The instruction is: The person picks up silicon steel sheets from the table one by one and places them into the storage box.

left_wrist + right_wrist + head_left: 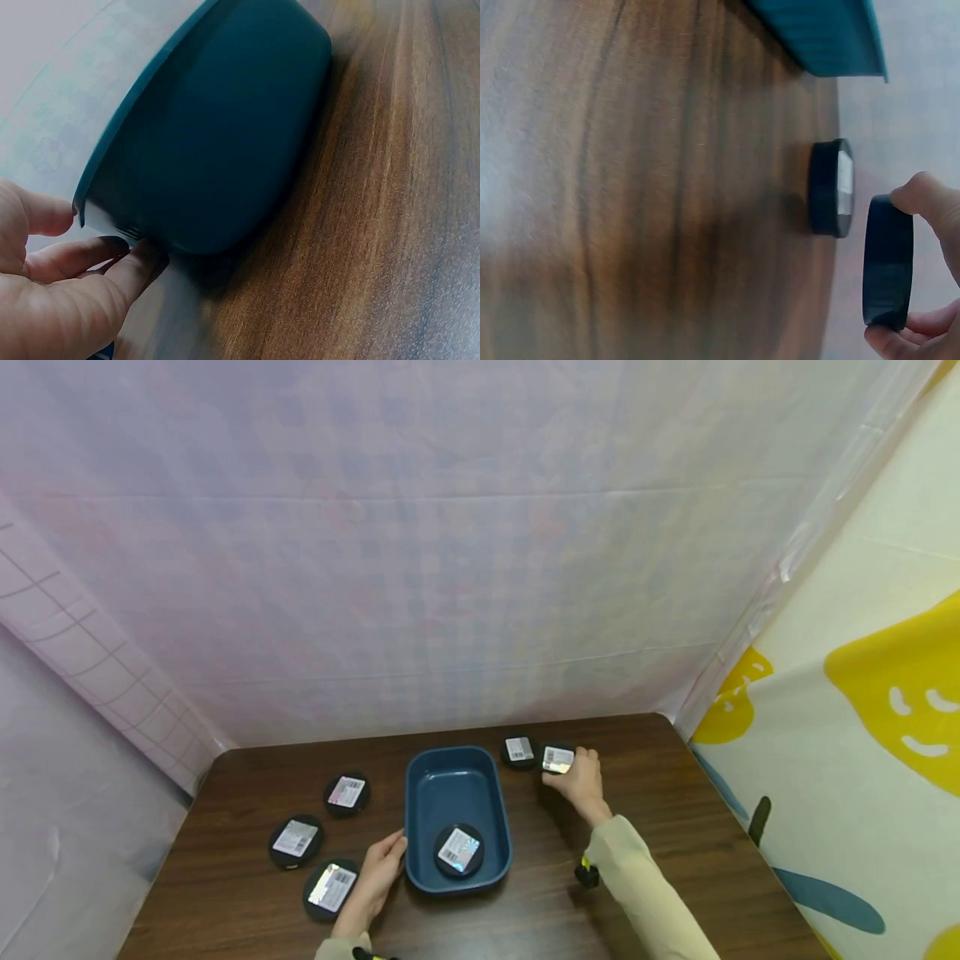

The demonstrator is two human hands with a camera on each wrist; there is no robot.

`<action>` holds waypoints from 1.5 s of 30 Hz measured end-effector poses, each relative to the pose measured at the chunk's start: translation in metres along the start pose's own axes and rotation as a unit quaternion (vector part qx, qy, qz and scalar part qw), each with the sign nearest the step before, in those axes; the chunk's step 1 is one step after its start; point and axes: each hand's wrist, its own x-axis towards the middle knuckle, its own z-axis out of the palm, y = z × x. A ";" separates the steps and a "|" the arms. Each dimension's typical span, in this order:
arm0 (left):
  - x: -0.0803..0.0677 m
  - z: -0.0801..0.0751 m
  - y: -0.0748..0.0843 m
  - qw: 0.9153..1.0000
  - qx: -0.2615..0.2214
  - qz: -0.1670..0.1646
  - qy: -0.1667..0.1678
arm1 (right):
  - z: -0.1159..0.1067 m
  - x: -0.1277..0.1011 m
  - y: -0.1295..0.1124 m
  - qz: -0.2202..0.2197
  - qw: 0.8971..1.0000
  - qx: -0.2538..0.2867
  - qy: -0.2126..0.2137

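My right hand (581, 781) pinches a round black container (888, 262) by its sides, thumb on one edge and fingers on the other. It is held above the table, with a white barcode label on its top. A second such container (831, 187) sits on the table close to it. My left hand (377, 870) grips the near left side of a blue rectangular tray (416, 777); in the left wrist view the thumb is at the rim and the fingers lie against the outer wall. Inside the tray, toward its near end, lies one labelled black container (459, 850).
Left of the tray, three more labelled black containers lie on the brown wooden table (540, 910): a far one (347, 794), a leftmost one (296, 842) and a near one (330, 889) beside my left hand. A pale curtain (450, 568) hangs behind the table's far edge.
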 end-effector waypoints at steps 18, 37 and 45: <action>0.000 0.000 0.001 1.000 -0.005 -0.004 -0.004 | -0.030 -0.006 -0.032 -0.077 0.997 0.024 -0.014; 0.001 -0.001 0.002 1.000 -0.004 -0.003 -0.008 | -0.050 -0.026 -0.080 -0.195 0.979 0.043 -0.040; 0.001 -0.001 0.002 1.000 -0.003 -0.005 -0.006 | -0.051 -0.036 -0.097 -0.233 0.969 0.053 -0.062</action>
